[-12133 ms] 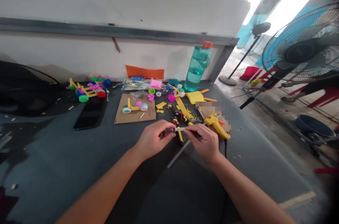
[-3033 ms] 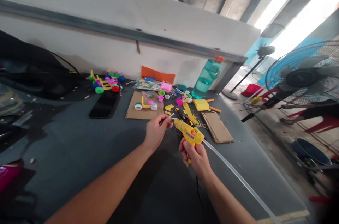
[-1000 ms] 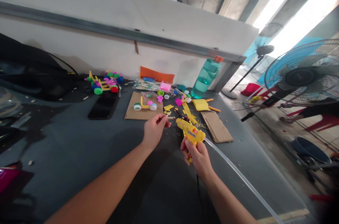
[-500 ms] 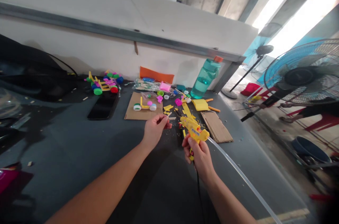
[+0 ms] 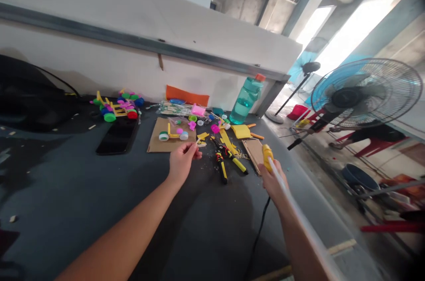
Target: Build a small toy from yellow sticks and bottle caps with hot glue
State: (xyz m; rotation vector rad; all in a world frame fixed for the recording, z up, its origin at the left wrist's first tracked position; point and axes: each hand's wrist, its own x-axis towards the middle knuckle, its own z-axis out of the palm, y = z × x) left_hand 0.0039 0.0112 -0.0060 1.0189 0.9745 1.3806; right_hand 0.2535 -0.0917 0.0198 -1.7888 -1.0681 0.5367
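Note:
Between thumb and fingers, my left hand (image 5: 182,161) pinches a small pale stick (image 5: 198,140) close to a cardboard piece (image 5: 154,139). On that cardboard stands a little yellow frame (image 5: 169,130) with bottle-cap wheels. My right hand (image 5: 275,179) is wrapped round a yellow glue gun (image 5: 267,157), over a second cardboard piece (image 5: 253,152). A long clear glue stick (image 5: 280,177) trails from the gun's back, and its black cord (image 5: 262,223) hangs to the table. Pliers (image 5: 222,168) with black and yellow handles lie spread between my hands.
A teal water bottle (image 5: 244,104) stands by the wall. Finished-looking cap-wheeled pieces (image 5: 116,107) sit behind a black phone (image 5: 117,136). Loose bottle caps (image 5: 215,128), yellow scraps (image 5: 227,141) and an orange strip (image 5: 187,95) lie at the back. A fan (image 5: 352,95) stands right of the table.
My right hand has moved right with the glue gun and turned it, uncovering the pliers. My left hand keeps its pinch on the stick. The view has shifted slightly right.

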